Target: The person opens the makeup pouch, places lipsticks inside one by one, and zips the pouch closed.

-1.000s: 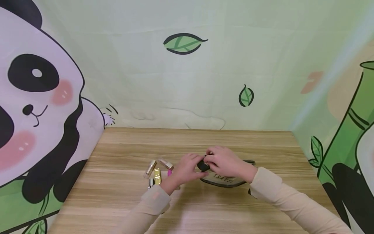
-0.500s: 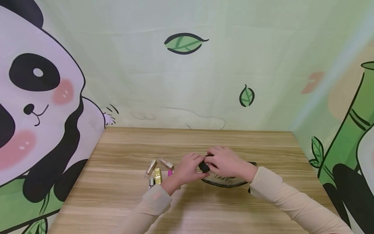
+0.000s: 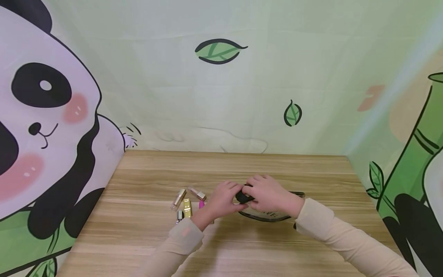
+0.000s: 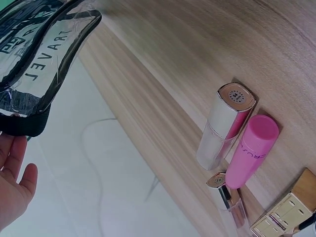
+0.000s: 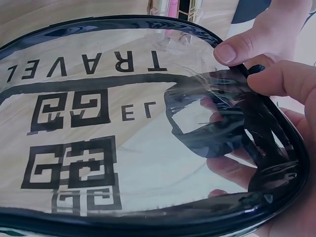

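A clear pouch with black trim and the word TRAVEL lies under my hands at the table's middle. My left hand pinches its black left end. My right hand grips the pouch close by, beside the left fingertips. Up close in the right wrist view, the pouch shows black square lettering. Both thumbs meet its black edge there, and several right fingers show through the clear wall. The left wrist view has the left hand at the pouch's black corner. What the fingertips pinch exactly is partly hidden.
Several cosmetics lie left of my left hand: a gold lipstick tube, clear-and-metallic tubes and a pink tube. The wooden table ends at a cloth backdrop printed with pandas and leaves.
My right hand has shifted slightly right and lower over the pouch, covering more of its lettering. The left hand keeps its hold nearly still. The cosmetics have not moved.
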`<state>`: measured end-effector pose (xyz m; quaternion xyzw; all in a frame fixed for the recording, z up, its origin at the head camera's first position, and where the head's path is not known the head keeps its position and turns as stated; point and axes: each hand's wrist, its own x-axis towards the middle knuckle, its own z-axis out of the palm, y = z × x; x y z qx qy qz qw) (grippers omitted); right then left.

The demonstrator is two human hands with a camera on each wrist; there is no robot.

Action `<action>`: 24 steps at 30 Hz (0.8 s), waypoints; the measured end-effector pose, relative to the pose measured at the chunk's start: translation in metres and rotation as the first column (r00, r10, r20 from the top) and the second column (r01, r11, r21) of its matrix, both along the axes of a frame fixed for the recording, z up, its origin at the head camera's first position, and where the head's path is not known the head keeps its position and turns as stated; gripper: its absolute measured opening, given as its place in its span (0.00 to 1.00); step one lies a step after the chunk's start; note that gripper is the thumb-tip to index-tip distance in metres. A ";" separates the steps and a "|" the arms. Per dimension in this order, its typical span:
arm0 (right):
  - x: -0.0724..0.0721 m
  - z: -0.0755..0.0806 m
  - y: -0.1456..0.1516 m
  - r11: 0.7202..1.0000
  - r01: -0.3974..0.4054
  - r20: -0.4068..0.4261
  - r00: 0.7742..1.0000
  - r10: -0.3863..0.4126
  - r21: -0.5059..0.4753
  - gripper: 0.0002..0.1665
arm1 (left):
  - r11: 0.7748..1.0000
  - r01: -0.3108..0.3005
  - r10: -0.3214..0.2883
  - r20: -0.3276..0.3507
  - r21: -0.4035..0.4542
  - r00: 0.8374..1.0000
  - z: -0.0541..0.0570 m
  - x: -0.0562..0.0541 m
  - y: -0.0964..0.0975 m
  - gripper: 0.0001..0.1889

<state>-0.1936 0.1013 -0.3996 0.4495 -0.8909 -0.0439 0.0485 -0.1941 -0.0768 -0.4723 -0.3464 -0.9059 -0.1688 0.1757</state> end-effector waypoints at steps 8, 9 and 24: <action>-0.001 -0.001 0.000 1.000 0.001 0.010 1.000 -0.001 -0.016 0.18 | 1.000 -0.001 0.001 0.026 0.005 1.000 0.002 0.001 0.001 0.23; -0.001 0.000 0.000 1.000 0.009 0.024 1.000 -0.008 -0.022 0.19 | 1.000 -0.001 0.001 0.027 0.006 1.000 0.002 0.001 0.001 0.23; 0.004 0.004 -0.002 0.999 0.037 -0.004 0.999 -0.037 -0.034 0.17 | 1.000 -0.005 0.005 0.020 0.004 1.000 -0.001 -0.001 -0.001 0.25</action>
